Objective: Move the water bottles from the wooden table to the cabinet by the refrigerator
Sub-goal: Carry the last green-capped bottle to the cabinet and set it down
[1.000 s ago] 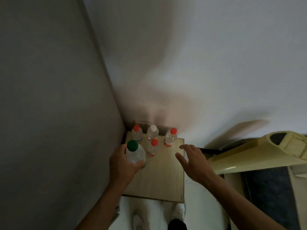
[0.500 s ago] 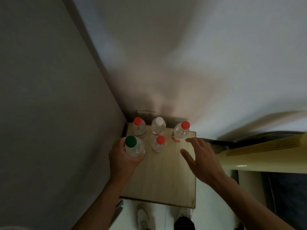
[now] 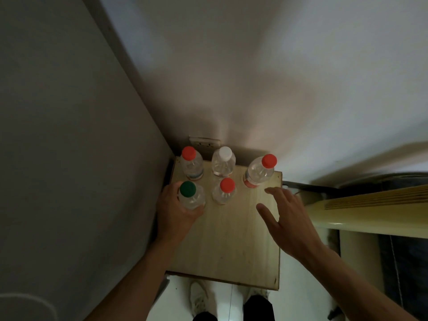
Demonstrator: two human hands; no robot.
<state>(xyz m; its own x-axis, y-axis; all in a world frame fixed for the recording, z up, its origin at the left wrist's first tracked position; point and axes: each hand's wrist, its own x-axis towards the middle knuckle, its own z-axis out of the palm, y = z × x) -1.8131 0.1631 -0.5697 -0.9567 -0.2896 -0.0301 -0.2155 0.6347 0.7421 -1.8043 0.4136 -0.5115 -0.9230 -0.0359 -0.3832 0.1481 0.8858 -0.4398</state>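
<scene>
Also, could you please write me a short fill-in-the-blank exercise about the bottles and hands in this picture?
1. The left hand grips the bottle with the ____ cap.
2. The number of bottles with red caps is ____.
3. The right hand is ____, holding nothing.
4. The white-capped bottle stands in the ____ row on the wooden surface.

Missing words: green; three; open; back

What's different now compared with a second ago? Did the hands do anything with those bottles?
The right hand has reached further forward, its spread fingers nearing the red-capped bottle at the far right, not yet touching it. The left hand still grips the green-capped bottle. All five bottles stand where they were on the wooden surface; the camera shifted too.
</scene>
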